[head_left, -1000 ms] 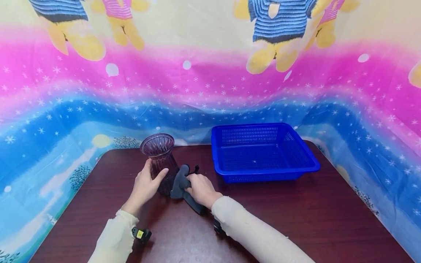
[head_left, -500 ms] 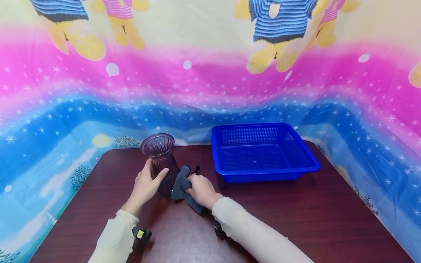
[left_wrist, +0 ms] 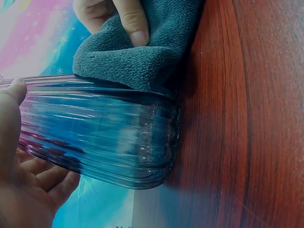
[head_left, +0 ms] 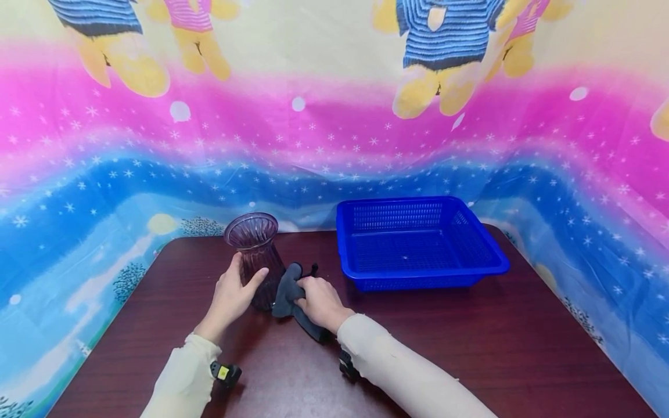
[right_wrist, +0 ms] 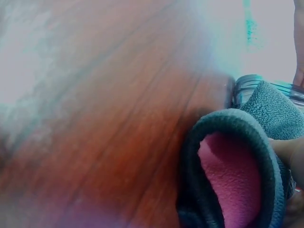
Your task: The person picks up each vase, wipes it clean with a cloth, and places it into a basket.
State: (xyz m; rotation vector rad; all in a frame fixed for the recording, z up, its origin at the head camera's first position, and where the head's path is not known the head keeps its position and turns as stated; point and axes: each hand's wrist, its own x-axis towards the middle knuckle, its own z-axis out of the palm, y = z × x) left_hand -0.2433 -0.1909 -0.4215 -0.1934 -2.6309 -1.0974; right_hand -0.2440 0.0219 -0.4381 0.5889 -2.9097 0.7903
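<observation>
A purple ribbed glass vase (head_left: 252, 232) with a flared rim stands on the table, left of the middle. My left hand (head_left: 233, 293) grips its body from the left, thumb in front; in the left wrist view other fingers curl beneath the vase (left_wrist: 104, 128). My right hand (head_left: 323, 302) pinches a dark grey cloth (head_left: 286, 293) and holds it against the vase's right side. The left wrist view has the fluffy cloth (left_wrist: 126, 64) touching the glass near its base. A pink inner face of the cloth (right_wrist: 235, 180) shows in the right wrist view.
A blue perforated plastic basket (head_left: 418, 270) stands at the back right of the dark red wooden table (head_left: 470, 348). Behind the table hangs a printed curtain (head_left: 334, 139). Black wrist cameras sit on both sleeves.
</observation>
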